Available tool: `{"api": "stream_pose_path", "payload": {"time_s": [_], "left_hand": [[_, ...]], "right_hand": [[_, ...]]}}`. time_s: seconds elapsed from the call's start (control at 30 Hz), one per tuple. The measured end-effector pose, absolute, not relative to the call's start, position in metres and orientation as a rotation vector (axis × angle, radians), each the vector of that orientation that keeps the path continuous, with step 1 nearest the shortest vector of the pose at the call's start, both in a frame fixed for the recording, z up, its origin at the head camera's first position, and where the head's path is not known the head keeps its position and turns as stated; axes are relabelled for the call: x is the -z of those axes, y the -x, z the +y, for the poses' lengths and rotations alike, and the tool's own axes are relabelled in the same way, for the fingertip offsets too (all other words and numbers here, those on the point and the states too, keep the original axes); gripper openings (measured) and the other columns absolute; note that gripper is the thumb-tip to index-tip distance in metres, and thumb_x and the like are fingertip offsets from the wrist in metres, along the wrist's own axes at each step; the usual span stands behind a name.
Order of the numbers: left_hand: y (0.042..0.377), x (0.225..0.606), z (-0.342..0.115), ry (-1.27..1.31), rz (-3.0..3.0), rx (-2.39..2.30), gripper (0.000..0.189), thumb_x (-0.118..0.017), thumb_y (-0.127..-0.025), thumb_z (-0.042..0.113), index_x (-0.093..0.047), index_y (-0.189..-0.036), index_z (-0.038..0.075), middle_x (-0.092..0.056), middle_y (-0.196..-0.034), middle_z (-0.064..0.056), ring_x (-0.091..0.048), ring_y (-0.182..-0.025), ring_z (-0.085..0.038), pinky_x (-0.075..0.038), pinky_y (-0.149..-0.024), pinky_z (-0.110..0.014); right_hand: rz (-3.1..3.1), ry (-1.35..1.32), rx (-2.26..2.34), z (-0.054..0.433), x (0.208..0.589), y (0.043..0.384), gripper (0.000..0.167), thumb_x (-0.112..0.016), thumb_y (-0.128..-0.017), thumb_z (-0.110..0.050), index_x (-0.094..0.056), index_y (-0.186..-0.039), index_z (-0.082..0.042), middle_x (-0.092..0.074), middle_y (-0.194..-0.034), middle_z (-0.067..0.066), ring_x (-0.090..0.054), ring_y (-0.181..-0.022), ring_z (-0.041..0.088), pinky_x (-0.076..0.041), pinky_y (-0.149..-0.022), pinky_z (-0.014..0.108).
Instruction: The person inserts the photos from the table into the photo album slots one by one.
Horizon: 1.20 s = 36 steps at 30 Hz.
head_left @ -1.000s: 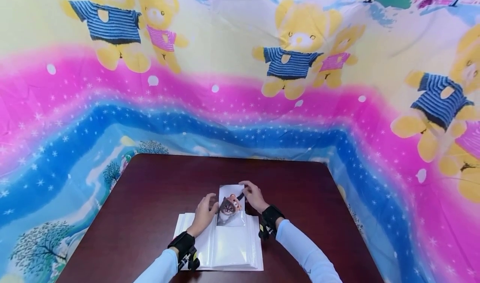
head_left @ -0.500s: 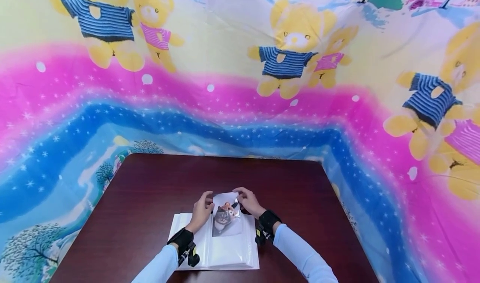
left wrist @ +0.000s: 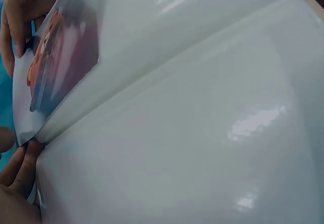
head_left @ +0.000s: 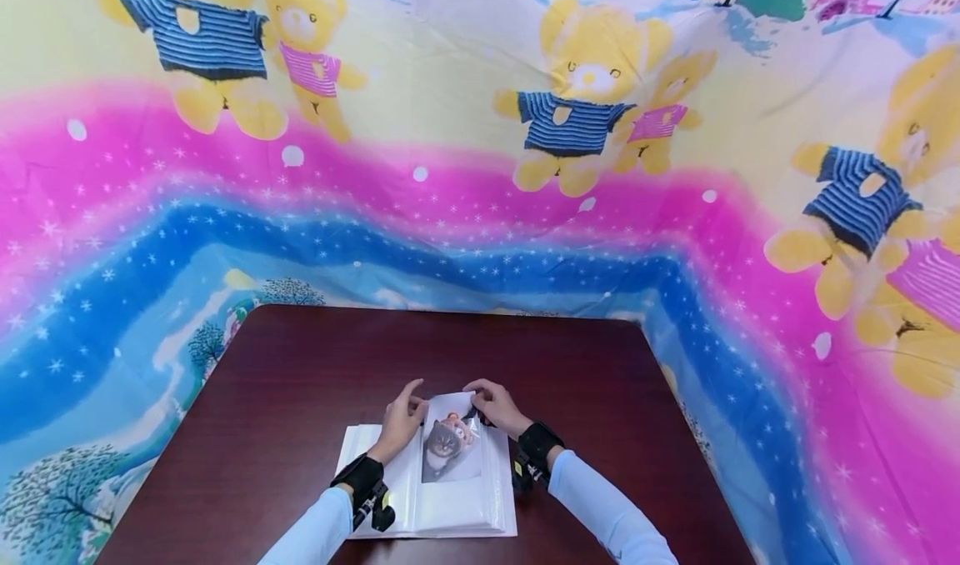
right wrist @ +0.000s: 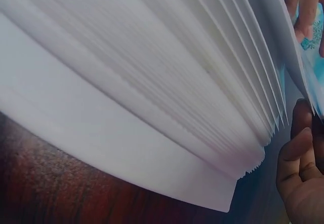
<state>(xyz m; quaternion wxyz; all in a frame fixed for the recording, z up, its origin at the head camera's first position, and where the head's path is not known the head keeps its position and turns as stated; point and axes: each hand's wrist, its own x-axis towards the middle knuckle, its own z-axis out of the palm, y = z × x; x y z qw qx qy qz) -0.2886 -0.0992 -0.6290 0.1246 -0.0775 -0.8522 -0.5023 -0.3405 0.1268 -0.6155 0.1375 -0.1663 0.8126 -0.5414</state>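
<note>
A photo [head_left: 444,452] of a grey cat lies partly inside a clear sleeve on the right page of an open photo album [head_left: 450,511]. Its upper end sticks out past the sleeve's opening. My left hand [head_left: 401,422] pinches the photo's upper left corner, with the index finger raised. At the upper right corner, my right hand [head_left: 498,407] grips the edge between thumb and fingers. In the left wrist view, the photo's corner [left wrist: 25,125] meets the left fingertips. The right wrist view shows the album's stacked pages [right wrist: 202,72] fanned beside the right hand [right wrist: 304,168].
The album lies near the front of a dark reddish-brown table [head_left: 285,398]. A printed cloth [head_left: 450,190] with teddy bears hangs behind and beside the table. Black wrist straps with small cameras are on both wrists.
The photo has moved down toward me, deeper into the clear sleeve, with both hands following at its upper corners. The head view has shifted slightly.
</note>
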Motion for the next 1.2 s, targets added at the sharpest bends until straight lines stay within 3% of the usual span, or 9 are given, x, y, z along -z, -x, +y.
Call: {"api": "stream_pose_path", "payload": {"time_s": [0.07, 0.23, 0.3, 0.53, 0.77, 1.0, 1.2], "left_hand": [[0.289, 0.629, -0.098, 0.242, -2.486, 1.473, 0.036, -0.063, -0.093, -0.005, -0.058, -0.128, -0.006, -0.068, -0.093, -0.018, -0.067, -0.079, -0.030, -0.053, -0.068, -0.034], [0.288, 0.630, -0.098, 0.267, -2.504, 1.464, 0.024, -0.064, -0.093, -0.003, -0.065, -0.116, -0.007, -0.069, -0.092, -0.015, -0.067, -0.082, -0.030, -0.054, -0.072, -0.037], [0.287, 0.631, -0.099, 0.273, -2.517, 1.448, 0.023, -0.064, -0.094, 0.000, -0.065, -0.116, -0.006, -0.069, -0.090, -0.013, -0.066, -0.081, -0.028, -0.053, -0.071, -0.036], [0.284, 0.636, -0.103, 0.427, -2.618, 1.110, 0.019, -0.061, -0.098, 0.007, -0.068, -0.113, -0.002, -0.067, -0.092, -0.008, -0.064, -0.080, -0.022, -0.051, -0.070, -0.038], [0.278, 0.637, -0.105, 0.513, -2.708, 0.803, 0.017, -0.062, -0.098, 0.015, -0.071, -0.108, 0.004, -0.066, -0.097, -0.009, -0.063, -0.092, -0.029, -0.047, -0.076, -0.048], [0.273, 0.638, -0.105, 0.522, -2.749, 0.781, 0.018, -0.060, -0.100, 0.020, -0.071, -0.107, 0.007, -0.065, -0.099, -0.007, -0.061, -0.097, -0.029, -0.045, -0.081, -0.047], [0.267, 0.637, -0.103, 0.557, -2.682, 0.655, 0.012, -0.064, -0.097, 0.018, -0.071, -0.101, 0.009, -0.063, -0.094, -0.006, -0.061, -0.093, -0.027, -0.048, -0.083, -0.048]], "right_hand": [[2.341, 0.465, 1.571, 0.127, 0.615, 0.339, 0.027, -0.048, -0.102, -0.004, -0.059, -0.126, 0.003, -0.051, -0.073, 0.008, -0.046, -0.060, 0.027, -0.038, -0.053, 0.028], [2.295, 0.489, 1.608, 0.128, 0.609, 0.334, 0.025, -0.047, -0.101, 0.003, -0.059, -0.122, 0.007, -0.055, -0.081, 0.034, -0.048, -0.070, 0.052, -0.041, -0.054, 0.038], [2.281, 0.520, 1.610, 0.128, 0.603, 0.330, 0.025, -0.048, -0.100, 0.005, -0.059, -0.121, 0.009, -0.054, -0.084, 0.038, -0.047, -0.071, 0.056, -0.042, -0.055, 0.041], [2.295, 0.592, 1.539, 0.133, 0.607, 0.328, 0.025, -0.050, -0.100, 0.002, -0.060, -0.122, 0.006, -0.055, -0.074, 0.024, -0.048, -0.053, 0.031, -0.040, -0.051, 0.032], [2.245, 0.632, 1.498, 0.137, 0.615, 0.327, 0.029, -0.060, -0.099, -0.008, -0.060, -0.125, 0.005, -0.057, -0.074, 0.015, -0.050, -0.052, 0.037, -0.044, -0.047, 0.035], [2.214, 0.617, 1.464, 0.142, 0.615, 0.321, 0.028, -0.066, -0.094, -0.007, -0.064, -0.121, 0.000, -0.061, -0.082, 0.008, -0.054, -0.053, 0.015, -0.048, -0.051, 0.030], [2.177, 0.590, 1.479, 0.146, 0.619, 0.320, 0.026, -0.068, -0.093, -0.007, -0.067, -0.119, -0.003, -0.063, -0.081, 0.004, -0.057, -0.056, 0.014, -0.051, -0.053, 0.029]]}}
